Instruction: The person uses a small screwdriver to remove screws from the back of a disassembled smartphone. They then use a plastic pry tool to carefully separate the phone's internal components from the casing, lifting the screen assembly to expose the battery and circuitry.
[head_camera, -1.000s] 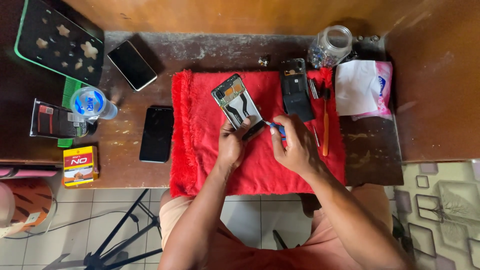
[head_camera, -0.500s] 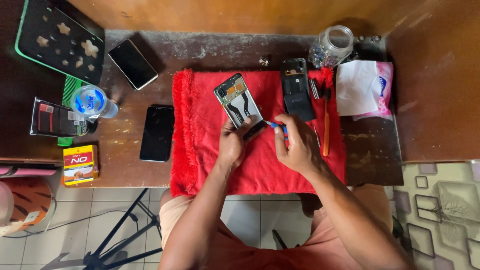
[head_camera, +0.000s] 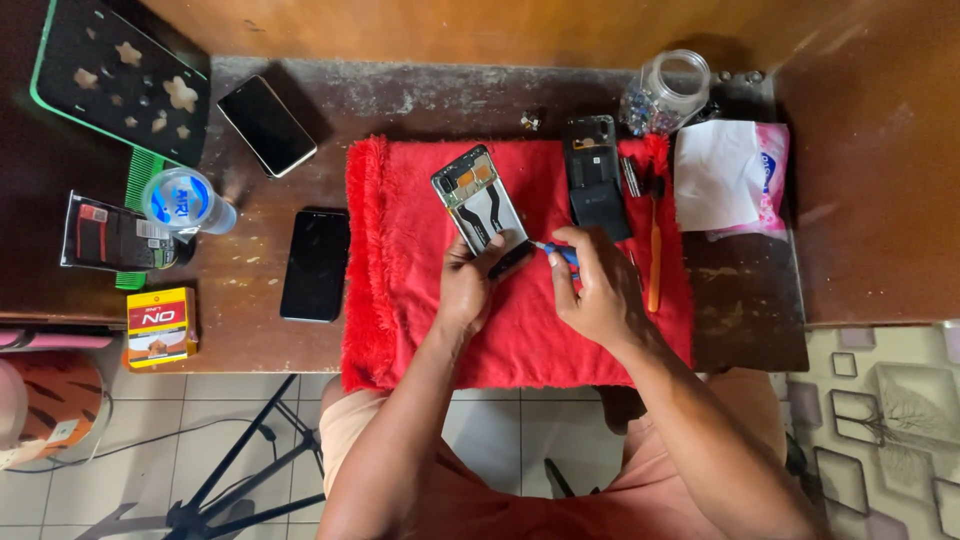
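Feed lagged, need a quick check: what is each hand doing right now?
Left hand: closed on the lower end of the opened phone.
Right hand: closed on a blue-handled screwdriver, tip at the phone.

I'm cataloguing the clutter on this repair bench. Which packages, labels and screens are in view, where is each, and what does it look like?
Small box: left table edge, yellow, red and white.
Dark packet: far left, flat, black with red.
Bottle cap label: left, round, blue and white.
Pink tissue pack: right, soft, pink and white.
Black smartphone: left of the red towel, screen dark.
Second smartphone: upper left, angled, screen dark.
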